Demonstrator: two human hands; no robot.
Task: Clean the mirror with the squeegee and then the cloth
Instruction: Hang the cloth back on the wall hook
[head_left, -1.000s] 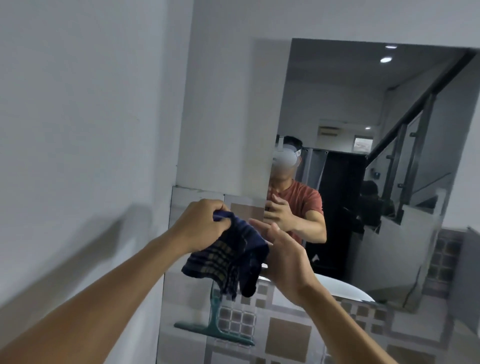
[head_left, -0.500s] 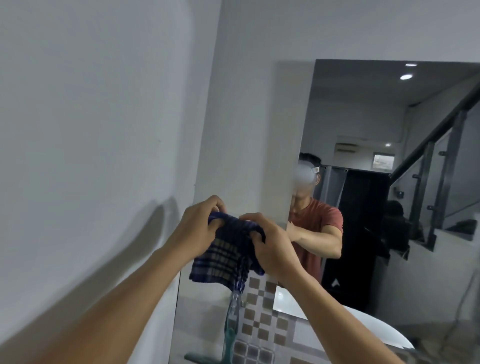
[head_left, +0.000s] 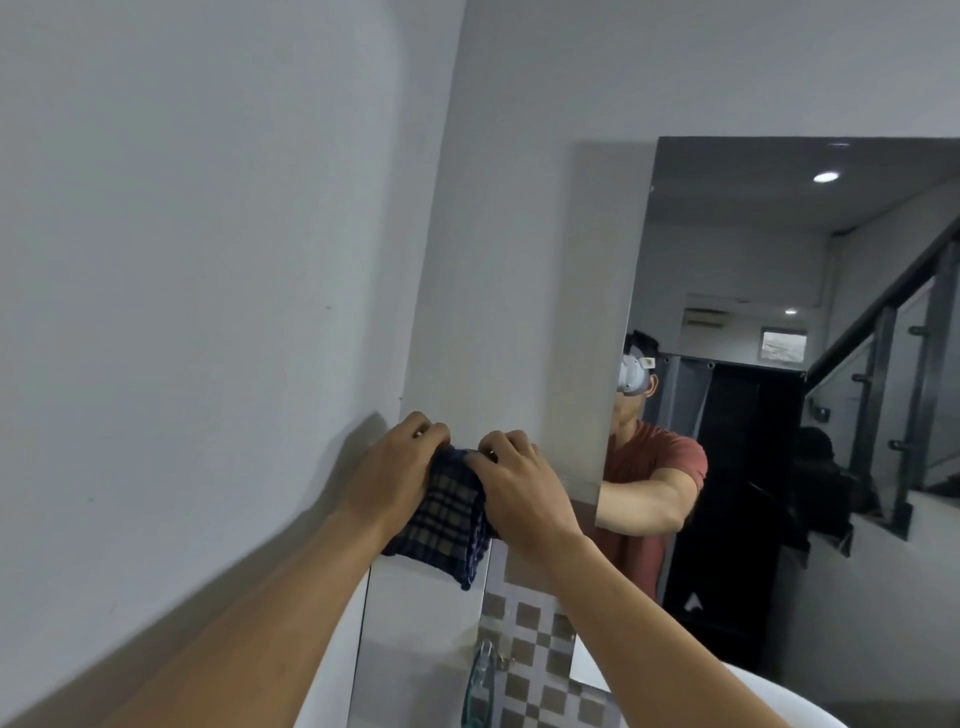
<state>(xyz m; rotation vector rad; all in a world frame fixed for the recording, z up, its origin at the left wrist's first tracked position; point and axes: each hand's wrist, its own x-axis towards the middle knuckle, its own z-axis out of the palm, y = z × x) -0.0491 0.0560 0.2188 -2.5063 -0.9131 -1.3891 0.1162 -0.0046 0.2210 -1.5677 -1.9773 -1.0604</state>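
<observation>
The white wall (head_left: 208, 260) fills the left of the frame. The mirror (head_left: 779, 260) takes the right, with the white basin (head_left: 779, 696) at lower right. The checked cloth (head_left: 447, 514) hangs bunched at centre, just left of the mirror's left edge; I can't tell whether it touches glass. My left hand (head_left: 387, 478) and right hand (head_left: 519, 488) both pinch its top hem, fingers curled. I judge the wiping is about to start, so I'd flatten the cloth into a pad and work overlapping passes from the top down. There's open room rightward and upward, while the wall crowds the left. What looks like the squeegee handle (head_left: 482, 675) sits below.
</observation>
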